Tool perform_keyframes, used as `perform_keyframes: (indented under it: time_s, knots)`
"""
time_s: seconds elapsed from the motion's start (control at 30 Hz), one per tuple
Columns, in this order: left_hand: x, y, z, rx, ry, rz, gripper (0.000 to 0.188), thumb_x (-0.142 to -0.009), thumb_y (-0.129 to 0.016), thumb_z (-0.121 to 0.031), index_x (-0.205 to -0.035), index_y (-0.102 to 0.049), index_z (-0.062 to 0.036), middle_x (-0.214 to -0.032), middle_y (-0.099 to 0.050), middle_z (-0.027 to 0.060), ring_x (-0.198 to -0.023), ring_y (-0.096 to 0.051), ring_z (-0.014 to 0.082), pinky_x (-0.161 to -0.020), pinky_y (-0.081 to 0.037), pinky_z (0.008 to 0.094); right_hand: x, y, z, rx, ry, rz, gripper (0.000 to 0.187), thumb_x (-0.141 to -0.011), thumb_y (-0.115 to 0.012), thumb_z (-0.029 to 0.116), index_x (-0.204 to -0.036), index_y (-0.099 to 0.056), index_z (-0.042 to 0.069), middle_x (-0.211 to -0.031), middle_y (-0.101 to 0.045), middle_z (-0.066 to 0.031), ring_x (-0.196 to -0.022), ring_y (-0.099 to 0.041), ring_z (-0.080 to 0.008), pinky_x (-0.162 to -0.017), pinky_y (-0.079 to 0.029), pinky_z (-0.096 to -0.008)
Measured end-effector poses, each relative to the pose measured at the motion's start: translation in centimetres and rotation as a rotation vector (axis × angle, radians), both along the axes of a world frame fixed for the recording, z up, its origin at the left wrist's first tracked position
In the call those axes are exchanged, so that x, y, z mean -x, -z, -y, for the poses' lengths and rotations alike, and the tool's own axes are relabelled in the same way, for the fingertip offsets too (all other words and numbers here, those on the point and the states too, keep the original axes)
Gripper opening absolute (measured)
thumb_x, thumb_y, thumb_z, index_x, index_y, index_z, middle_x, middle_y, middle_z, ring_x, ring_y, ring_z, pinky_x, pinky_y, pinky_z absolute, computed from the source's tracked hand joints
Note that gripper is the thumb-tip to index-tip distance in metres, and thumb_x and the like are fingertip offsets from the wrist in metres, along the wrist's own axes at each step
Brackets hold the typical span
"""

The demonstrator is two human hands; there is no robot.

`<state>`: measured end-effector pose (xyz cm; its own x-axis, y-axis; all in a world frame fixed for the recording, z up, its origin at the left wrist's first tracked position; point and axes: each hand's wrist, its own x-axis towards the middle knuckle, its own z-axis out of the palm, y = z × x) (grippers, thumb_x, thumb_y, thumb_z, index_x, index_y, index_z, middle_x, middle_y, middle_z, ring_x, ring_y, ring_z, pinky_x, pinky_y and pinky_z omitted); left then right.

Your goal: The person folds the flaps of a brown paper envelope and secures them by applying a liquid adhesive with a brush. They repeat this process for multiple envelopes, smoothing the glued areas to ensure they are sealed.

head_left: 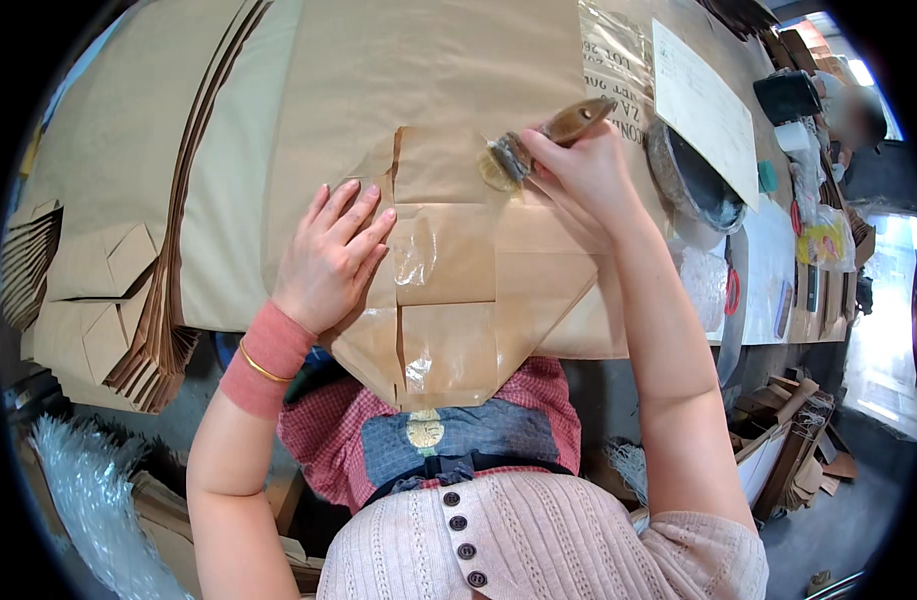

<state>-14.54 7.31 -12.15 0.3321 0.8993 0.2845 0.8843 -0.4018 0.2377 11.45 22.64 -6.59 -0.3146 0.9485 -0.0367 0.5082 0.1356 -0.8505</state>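
A brown paper bag lies on the table before me, its near end folded into overlapping flaps that hang over the edge toward my lap. Shiny wet-looking patches show on the folded flaps. My left hand rests flat on the bag's left side, fingers stretched out, holding nothing. In my right hand is a flat brush, gripped by its wooden handle. The brush's pale bristles touch the paper at the far right of the folded flaps.
Stacked brown paper bags fill the table's left. To the right stand a crusted dark tub, partly under a white sheet, and red-handled scissors. Clear plastic strips lie low at left. Another person is at far right.
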Motion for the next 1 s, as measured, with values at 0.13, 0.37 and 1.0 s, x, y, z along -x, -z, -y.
perform_keyframes:
  time_s: [0.13,0.37,1.0]
  knots:
    - [0.3,0.0,0.0,-0.023,-0.008,0.031,0.034,-0.088,-0.067,-0.019,-0.119,-0.063,-0.0044,-0.128,-0.059,0.0156,-0.126,-0.051,0.0363,-0.108,-0.039,0.0485,1.7,-0.4,-0.8,0.004,-0.002,-0.224,0.015,-0.085,-0.072,0.008,-0.089,-0.069,-0.006,-0.082,-0.071,-0.0068,-0.072,-0.066,-0.0126,-0.06,-0.054,-0.0275]
    - [-0.3,0.1,0.4,-0.048,-0.09,0.281,0.031,-0.083,-0.074,-0.021,-0.096,-0.056,0.0004,-0.108,-0.054,0.02,-0.115,-0.052,0.0398,-0.094,-0.048,0.0438,7.9,-0.5,4.8,0.217,-0.095,-0.535,0.013,-0.083,-0.074,0.01,-0.087,-0.07,-0.002,-0.081,-0.07,-0.0053,-0.075,-0.065,-0.0109,-0.068,-0.054,-0.0267]
    - [0.2,0.4,0.2,-0.022,-0.087,0.334,0.028,-0.08,-0.075,-0.017,-0.091,-0.055,-0.0005,-0.099,-0.053,0.0169,-0.101,-0.054,0.0378,-0.087,-0.048,0.0427,10.0,1.8,1.5,-0.193,0.001,-0.104,0.019,-0.082,-0.069,0.015,-0.078,-0.067,-0.004,-0.064,-0.066,-0.0093,-0.061,-0.062,-0.0134,-0.061,-0.052,-0.0315]
